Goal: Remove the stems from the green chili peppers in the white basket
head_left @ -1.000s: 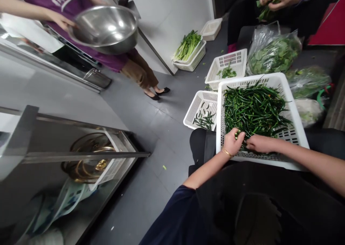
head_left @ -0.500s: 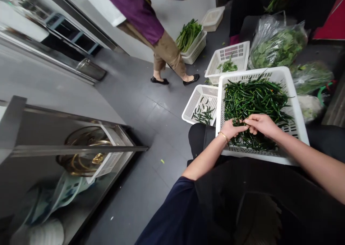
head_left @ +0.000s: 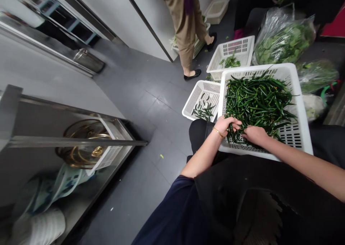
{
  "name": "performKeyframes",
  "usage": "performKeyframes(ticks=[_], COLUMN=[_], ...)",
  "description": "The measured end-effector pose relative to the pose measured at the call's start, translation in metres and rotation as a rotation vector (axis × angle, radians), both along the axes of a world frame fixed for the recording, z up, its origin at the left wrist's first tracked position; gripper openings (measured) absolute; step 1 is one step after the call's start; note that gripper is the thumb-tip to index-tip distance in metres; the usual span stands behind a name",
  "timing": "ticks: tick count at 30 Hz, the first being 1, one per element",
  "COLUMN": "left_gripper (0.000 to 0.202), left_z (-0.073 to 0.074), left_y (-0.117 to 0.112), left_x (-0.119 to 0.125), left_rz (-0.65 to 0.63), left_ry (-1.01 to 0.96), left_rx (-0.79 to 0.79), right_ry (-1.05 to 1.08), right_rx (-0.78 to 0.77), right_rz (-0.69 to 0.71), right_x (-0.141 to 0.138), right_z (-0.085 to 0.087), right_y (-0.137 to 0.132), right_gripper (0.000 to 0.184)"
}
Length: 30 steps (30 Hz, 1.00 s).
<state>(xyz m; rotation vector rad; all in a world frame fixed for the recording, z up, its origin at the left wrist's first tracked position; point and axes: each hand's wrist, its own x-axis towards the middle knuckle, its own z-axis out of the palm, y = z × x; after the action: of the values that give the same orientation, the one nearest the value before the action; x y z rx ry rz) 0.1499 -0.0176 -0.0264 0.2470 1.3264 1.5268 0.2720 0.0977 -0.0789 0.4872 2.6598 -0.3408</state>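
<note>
A large white basket (head_left: 304,130) rests on my lap, heaped with long dark green chili peppers (head_left: 256,97). At its near left corner my left hand (head_left: 228,124) is closed around a few green chilies, its fingers curled above the pile. A thin gold bracelet circles that wrist. Just to the right, my right hand (head_left: 254,134) reaches down into the chilies with its fingers bent and closed. Its fingertips are hidden among the peppers, so what they grip does not show. The two hands are close together but apart.
A smaller white basket (head_left: 188,106) on the floor at left holds some chilies. Behind stand a basket (head_left: 212,63) with leafy greens and a plastic bag of greens (head_left: 285,44). A person in tan trousers (head_left: 184,26) stands beyond. A metal shelf (head_left: 81,141) is at left.
My hands were touching over the chilies; now they have separated, the right one lowered into the pile. The person in tan trousers has stepped right and farther back.
</note>
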Motion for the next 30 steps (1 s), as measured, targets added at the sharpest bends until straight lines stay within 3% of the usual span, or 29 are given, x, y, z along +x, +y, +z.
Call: performKeyframes(ticks=[3,7,9,11,15,17,19,21,24,27,30], left_gripper=[0.023,0.035,0.038,0.038,0.039,0.036,0.028,0.019,0.027,0.027,0.021], left_z=[-0.005,-0.008,-0.009,-0.010,-0.015,-0.013,-0.008,-0.001,0.006,0.004,0.003], left_y=[0.001,0.008,0.012,0.016,0.016,0.013,0.009,0.006,0.007,0.012,0.013], left_x=[0.004,0.019,0.026,0.033,0.036,0.030,0.021,0.014,0.013,0.022,0.028], left_rz=[-0.002,-0.182,-0.252,-0.281,-0.280,-0.227,-0.128,-0.071,-0.208,-0.371,-0.403], left_ry=[0.074,0.217,0.215,0.177,0.132,0.144,0.167,0.222,0.355,0.459,0.617], left_rx=[0.019,-0.055,-0.085,-0.104,-0.160,-0.191,-0.190,-0.135,-0.039,-0.027,-0.022], right_ry=[0.108,0.315,0.413,0.494,0.549,0.494,0.422,0.384,0.409,0.466,0.400], right_rx=[-0.225,-0.837,-1.030,-1.020,-0.576,-0.480,-0.581,-0.783,-1.035,-1.076,-1.034], right_rz=[-0.210,-0.658,-0.787,-0.814,-0.604,-0.527,-0.550,-0.610,-0.648,-0.640,-0.542], right_x=[0.001,0.009,0.011,0.013,0.022,0.029,0.036,0.042,0.042,0.038,0.036], right_z=[0.005,0.026,0.036,0.042,0.043,0.041,0.040,0.040,0.043,0.048,0.057], right_y=[0.016,0.031,0.030,0.026,0.024,0.027,0.031,0.033,0.033,0.032,0.032], right_gripper=[0.026,0.030,0.031,0.028,0.019,0.017,0.018,0.021,0.025,0.028,0.028])
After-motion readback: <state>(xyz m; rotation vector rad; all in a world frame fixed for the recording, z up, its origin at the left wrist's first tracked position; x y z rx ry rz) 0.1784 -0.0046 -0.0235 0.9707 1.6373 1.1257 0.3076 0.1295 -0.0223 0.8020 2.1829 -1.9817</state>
